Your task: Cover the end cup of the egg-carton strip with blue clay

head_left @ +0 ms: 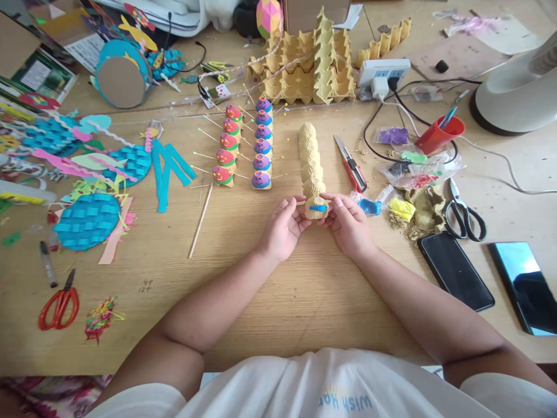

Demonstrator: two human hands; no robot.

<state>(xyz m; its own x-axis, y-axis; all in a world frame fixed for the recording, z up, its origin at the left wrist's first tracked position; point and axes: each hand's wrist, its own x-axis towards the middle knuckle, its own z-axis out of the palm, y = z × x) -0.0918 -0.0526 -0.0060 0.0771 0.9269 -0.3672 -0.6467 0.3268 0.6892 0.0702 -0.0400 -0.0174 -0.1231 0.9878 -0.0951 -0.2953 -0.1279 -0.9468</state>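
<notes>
A strip of tan egg-carton cups (309, 152) lies lengthwise in front of me. A small blue piece of clay (319, 208) sits across its near end cup. My left hand (284, 230) grips that cup from the left, thumb on top and fingers curled at its side. From the right, my right hand (351, 225) pinches the same cup, its fingers partly hidden behind the thumb. To the left stand two finished strips, one with red and green cups (227, 141) and one with blue and purple cups (261, 146), both with faces and stick feelers.
A red utility knife (351, 165) and bags of blue clay (369, 206) and yellow clay (401, 209) lie right of the strip. Black scissors (463, 215) and a phone (456, 270) are farther right. Egg cartons (304, 67) stand behind; a wooden stick (201, 220) lies left.
</notes>
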